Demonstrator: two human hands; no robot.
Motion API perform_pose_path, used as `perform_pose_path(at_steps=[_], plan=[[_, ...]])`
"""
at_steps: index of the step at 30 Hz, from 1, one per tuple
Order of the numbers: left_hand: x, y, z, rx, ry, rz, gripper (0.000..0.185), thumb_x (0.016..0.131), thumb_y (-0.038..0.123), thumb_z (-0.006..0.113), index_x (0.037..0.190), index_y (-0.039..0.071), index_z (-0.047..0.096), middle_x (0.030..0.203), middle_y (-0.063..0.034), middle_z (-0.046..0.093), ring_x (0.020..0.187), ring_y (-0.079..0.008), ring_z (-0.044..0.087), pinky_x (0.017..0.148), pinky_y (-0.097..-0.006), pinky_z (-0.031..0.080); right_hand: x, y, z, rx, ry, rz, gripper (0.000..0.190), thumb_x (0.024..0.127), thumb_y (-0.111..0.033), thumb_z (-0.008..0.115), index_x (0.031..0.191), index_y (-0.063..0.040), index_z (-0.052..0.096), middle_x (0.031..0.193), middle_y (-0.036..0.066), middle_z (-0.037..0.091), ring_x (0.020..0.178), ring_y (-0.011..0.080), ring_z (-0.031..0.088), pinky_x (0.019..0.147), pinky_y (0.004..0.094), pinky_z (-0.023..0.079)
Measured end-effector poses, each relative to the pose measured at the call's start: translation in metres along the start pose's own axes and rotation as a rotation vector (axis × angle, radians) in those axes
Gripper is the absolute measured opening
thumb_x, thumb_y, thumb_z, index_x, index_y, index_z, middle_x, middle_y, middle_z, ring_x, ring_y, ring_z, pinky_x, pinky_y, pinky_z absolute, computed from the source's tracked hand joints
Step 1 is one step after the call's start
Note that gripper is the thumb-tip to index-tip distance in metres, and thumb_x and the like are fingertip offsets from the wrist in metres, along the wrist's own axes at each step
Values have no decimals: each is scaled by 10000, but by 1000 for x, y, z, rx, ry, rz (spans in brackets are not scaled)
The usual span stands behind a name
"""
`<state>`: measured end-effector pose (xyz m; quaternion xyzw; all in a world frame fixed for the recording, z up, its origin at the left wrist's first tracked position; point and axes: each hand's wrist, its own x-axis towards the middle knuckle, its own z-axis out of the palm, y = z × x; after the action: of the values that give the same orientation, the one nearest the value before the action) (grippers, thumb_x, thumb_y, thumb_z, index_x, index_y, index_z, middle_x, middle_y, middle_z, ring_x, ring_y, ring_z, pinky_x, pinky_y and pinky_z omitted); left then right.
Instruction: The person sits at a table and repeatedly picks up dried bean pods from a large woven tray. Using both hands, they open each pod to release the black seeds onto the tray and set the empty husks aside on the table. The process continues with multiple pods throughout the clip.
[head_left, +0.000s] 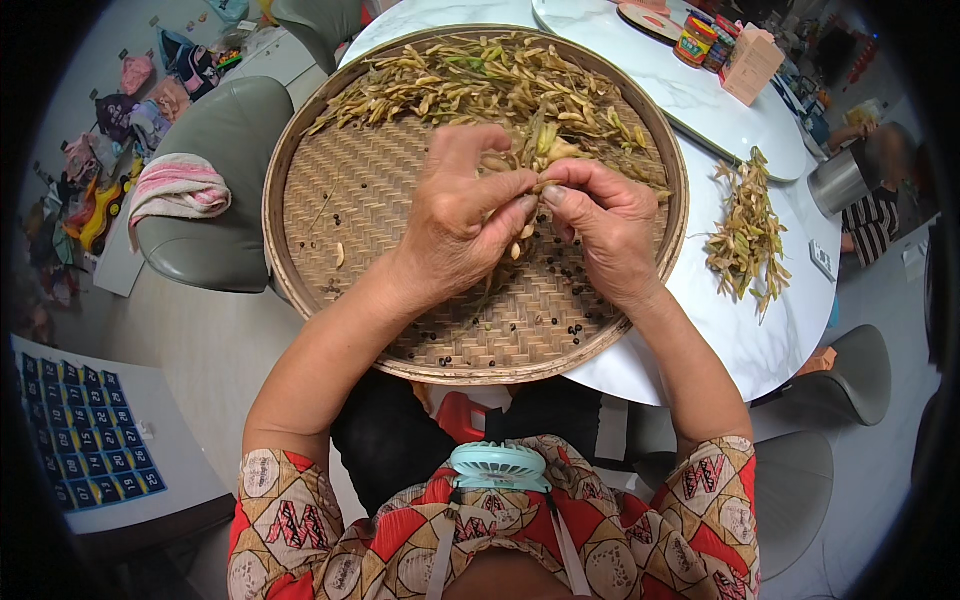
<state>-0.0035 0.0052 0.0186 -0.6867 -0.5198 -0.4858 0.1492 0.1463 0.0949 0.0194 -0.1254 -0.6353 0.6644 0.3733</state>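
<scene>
A round woven bamboo tray (337, 172) lies before me, its far part heaped with dried bean pods on stalks (450, 82). Over its right middle my two hands meet at a small dry pod (546, 184). My left hand (469, 217) pinches the pod's left end between thumb and finger, its index finger raised and bent. My right hand (607, 217) grips the other end with thumb and forefinger. More pods hang just below the fingertips, partly hidden by the hands. Small black beans (574, 330) are scattered on the weave, mostly near the tray's close edge.
On the white marble-patterned table (652, 360), right of the tray, lies another bunch of pods (746, 232). Jars (694, 41) and a carton (752, 66) stand at the back right. A grey chair (217, 247) with a towel (180, 191) is at left. Another person (885, 187) is at far right.
</scene>
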Motion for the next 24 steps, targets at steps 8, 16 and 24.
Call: perform_pose_path(at_steps=[8, 16, 24], plan=[[1, -3, 2, 83, 28, 70, 214, 639, -1, 686, 849, 21, 656, 901, -145, 536, 841, -276, 510, 697, -373, 435, 3, 1, 1, 125, -1, 119, 140, 861, -77, 604, 955, 24, 630, 739, 9, 604, 588, 42, 524, 502, 162, 429], [4, 6, 1, 326, 8, 217, 230, 606, 57, 637, 817, -9, 573, 914, -127, 494, 890, -300, 495, 773, -430, 402, 2, -2, 2, 132, 10, 226, 167, 886, -109, 580, 948, 40, 622, 760, 51, 633, 596, 59, 563, 478, 173, 460], [4, 3, 5, 213, 32, 171, 203, 586, 11, 632, 776, -8, 564, 875, -116, 486, 851, -285, 480, 724, -415, 385, 0, 1, 7, 12, -27, 172, 153, 913, -111, 513, 915, 20, 591, 757, 28, 588, 566, 56, 504, 481, 198, 447]])
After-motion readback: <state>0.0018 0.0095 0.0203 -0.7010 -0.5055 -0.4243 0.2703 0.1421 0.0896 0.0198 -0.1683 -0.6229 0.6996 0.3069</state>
